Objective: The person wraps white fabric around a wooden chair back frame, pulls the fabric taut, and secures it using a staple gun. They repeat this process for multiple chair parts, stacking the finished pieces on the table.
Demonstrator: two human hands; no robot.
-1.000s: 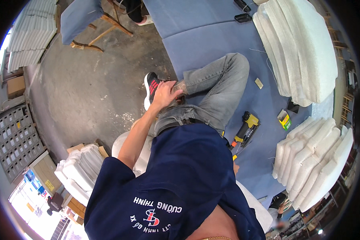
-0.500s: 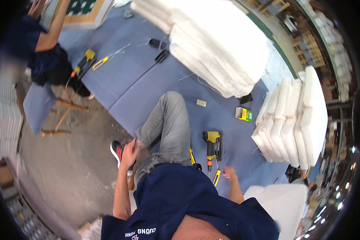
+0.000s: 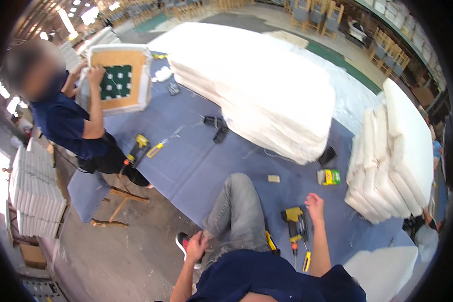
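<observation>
My right hand (image 3: 314, 206) hovers over the blue-grey table top with nothing in it, its fingers loosely apart. Just left of it lies a yellow and black pneumatic staple gun (image 3: 294, 223), with a yellow-handled tool (image 3: 307, 261) below. My left hand (image 3: 196, 245) rests by the ankle of my bent leg (image 3: 244, 206), empty as far as I can see, fingers loosely spread. A yellow and green carton (image 3: 328, 176) and a small pale block (image 3: 273, 178) sit beyond my right hand. Another yellow tool (image 3: 272, 241) is partly hidden beside my thigh.
White padded cushions are stacked at the far middle (image 3: 267, 95) and at the right (image 3: 387, 161). A co-worker (image 3: 70, 116) at the left handles a padded seat frame (image 3: 146, 90). Near that person are a second staple gun (image 3: 139, 146) and a yellow-handled tool (image 3: 156, 150).
My view has tilted up, bringing the co-worker and seat frame more into sight. My right hand has moved forward, from beside the yellow-handled tool to beyond the staple gun. The left stays near the ankle.
</observation>
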